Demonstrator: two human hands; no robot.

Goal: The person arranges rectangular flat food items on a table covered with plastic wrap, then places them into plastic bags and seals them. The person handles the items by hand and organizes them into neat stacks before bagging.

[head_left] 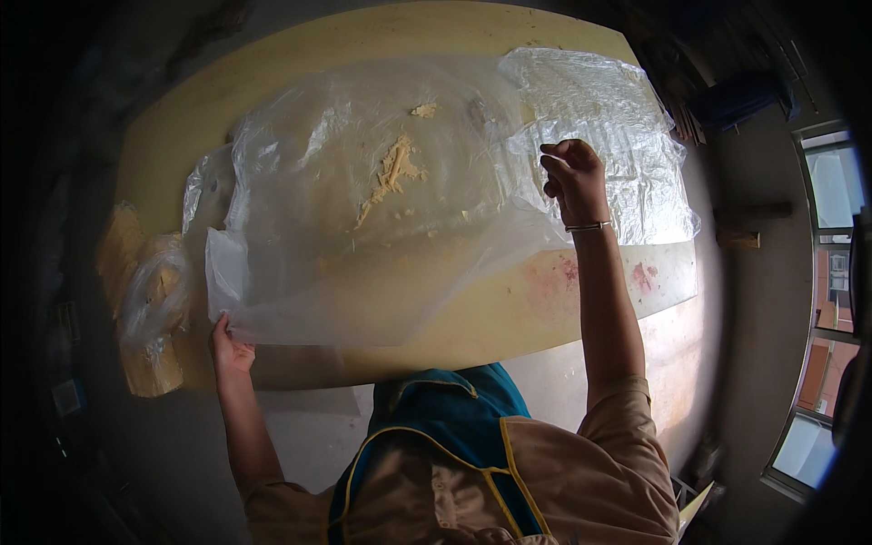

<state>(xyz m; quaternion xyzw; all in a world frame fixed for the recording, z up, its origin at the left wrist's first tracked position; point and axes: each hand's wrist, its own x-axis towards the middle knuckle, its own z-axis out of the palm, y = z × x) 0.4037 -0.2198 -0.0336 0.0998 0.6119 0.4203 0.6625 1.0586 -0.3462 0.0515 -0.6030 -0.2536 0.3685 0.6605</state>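
Observation:
A large clear plastic sheet (300,209) lies wrinkled over a yellowish table (490,345). My left hand (233,352) pinches its near left corner at the table's front edge. Crumbly yellow dough-like material (396,171) sits in a long heap around the middle of the sheet, with a smaller lump (423,110) beyond it. My right hand (576,177) is raised over the right side, its fingers curled inward near the sheet's right part. What those fingers hold, if anything, I cannot make out. Beneath that hand spreads a shinier, crinkled plastic film (604,118).
Plastic-wrapped yellowish blocks (154,309) stand at the table's left end. Reddish stains (568,271) mark the table's near right part. A window (831,272) is in the wall at the far right. My teal apron (445,400) touches the front edge.

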